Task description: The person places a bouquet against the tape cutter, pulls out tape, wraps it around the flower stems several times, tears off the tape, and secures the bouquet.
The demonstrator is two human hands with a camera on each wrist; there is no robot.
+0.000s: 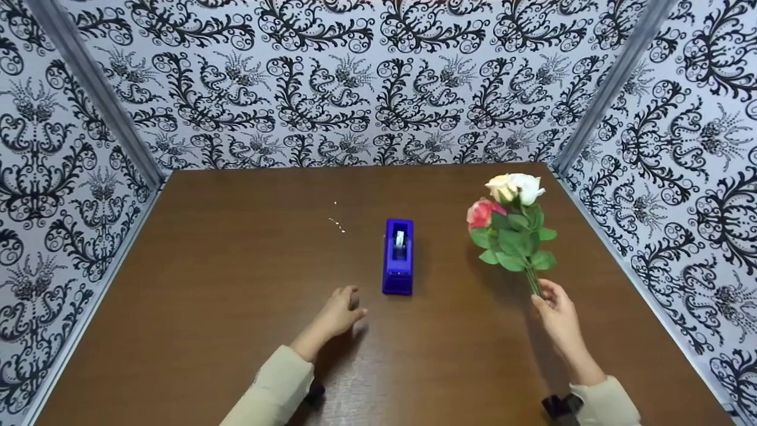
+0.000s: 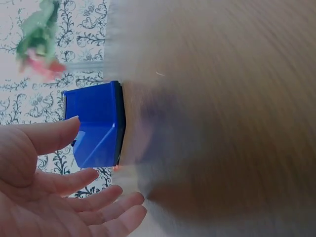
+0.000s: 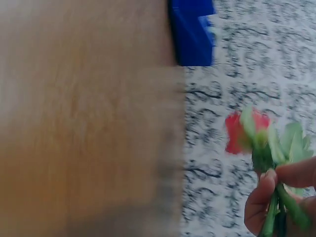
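My right hand pinches the green stems of a bunch of artificial roses, lifted above the right side of the table. The blooms are white, cream and pink-red, with green leaves below them. A blue tape dispenser stands on the table near the middle. Just short of it and to its left is my left hand, fingers relaxed and holding nothing. In the left wrist view the thumb overlaps the dispenser, though contact cannot be made out. The right wrist view has thumb and fingers round the stems.
The brown wooden table is enclosed at the back and sides by panels with black scroll patterns on white. Small bright specks lie left of the dispenser. Grey posts mark the back corners.
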